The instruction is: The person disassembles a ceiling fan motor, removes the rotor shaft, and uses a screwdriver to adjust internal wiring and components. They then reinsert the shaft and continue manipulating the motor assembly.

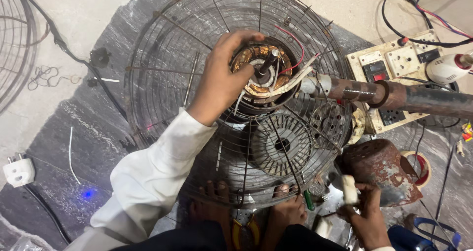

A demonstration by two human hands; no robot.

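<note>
My left hand grips the rim of a fan motor with exposed copper windings and a dark shaft pointing up. The motor sits inside a round wire fan guard, fixed to a rusty stand pipe that runs off to the right. White, red and black wires lead from the motor. My right hand at the lower right is closed around a small white piece, next to a rusty dome-shaped motor cover. My bare feet rest against the guard's lower rim.
A cream switchboard with sockets and a lit red switch lies at the right, with cables plugged in. A white plug lies at the left. A tape roll, yellow-handled pliers and another wire guard lie on the floor.
</note>
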